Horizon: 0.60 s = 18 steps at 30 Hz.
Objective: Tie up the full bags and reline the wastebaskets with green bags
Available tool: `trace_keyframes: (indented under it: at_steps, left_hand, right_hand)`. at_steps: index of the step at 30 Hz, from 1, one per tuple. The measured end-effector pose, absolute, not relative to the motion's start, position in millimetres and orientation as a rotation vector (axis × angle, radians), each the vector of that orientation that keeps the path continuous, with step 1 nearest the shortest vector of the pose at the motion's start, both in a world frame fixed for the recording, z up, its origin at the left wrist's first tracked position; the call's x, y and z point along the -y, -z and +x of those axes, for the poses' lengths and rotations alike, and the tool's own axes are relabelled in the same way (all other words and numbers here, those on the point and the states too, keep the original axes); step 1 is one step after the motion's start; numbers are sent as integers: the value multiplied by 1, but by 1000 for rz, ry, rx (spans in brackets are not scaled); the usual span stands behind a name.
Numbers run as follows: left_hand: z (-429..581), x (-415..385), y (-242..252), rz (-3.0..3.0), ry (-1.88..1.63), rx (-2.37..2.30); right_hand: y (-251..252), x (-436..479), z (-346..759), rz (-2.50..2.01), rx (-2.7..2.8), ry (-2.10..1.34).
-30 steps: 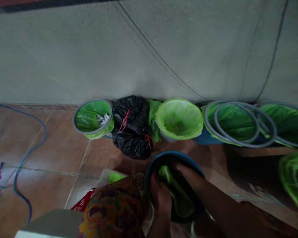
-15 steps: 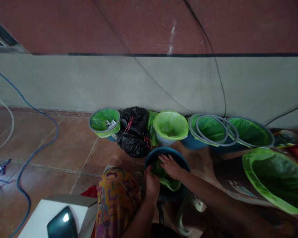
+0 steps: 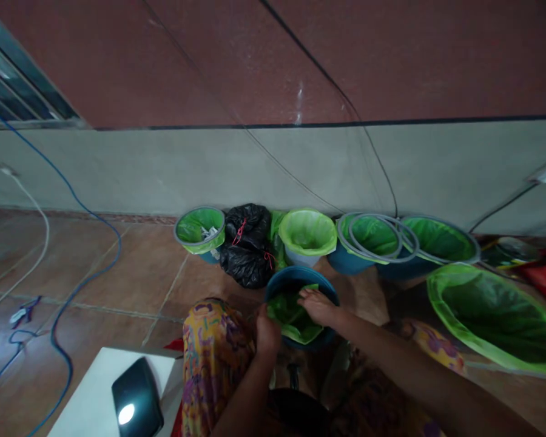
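A round blue bin stands between my knees, with a green plastic bag bunched loosely inside it. My left hand is closed at the bin's left side, with the bag's edge in its fingers; whether it also grips the rim is hidden. Over the opening, my right hand has its fingers closed on the upper right edge of the bag.
Along the wall stand lined bins, among them a pale one and blue ones topped with grey rings. Black tied bags lie left of them. A larger lined bin is at right. A phone rests on a white box.
My right hand has gone from spread fingers inside the bin to closed fingers on the bag's edge, lifting it slightly. The view has shifted a little.
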<state>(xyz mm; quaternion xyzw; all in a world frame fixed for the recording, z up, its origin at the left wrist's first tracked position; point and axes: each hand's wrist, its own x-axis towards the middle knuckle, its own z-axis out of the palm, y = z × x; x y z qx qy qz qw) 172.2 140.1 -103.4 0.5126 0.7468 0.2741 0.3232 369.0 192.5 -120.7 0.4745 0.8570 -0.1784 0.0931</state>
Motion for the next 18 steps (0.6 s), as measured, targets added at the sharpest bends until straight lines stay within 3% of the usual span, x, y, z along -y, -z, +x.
trace_keyframes:
  at_steps: [5,8,13,18]
  left_hand:
    - [160,-137,109,1368,-720,-1992]
    - [155,-137,113,1337,-746,-2015]
    - [153,-142,121,1341,-762,-2050]
    - [144,-154,131,1314,-666,-2151]
  right_hand:
    - [164,-182,370,1454,-2538,378]
    - [170,-187,378,1578,-2420,463]
    - [134,-217,390,1866,-2265,701]
    - [91,-245,438,2430,-2083,935]
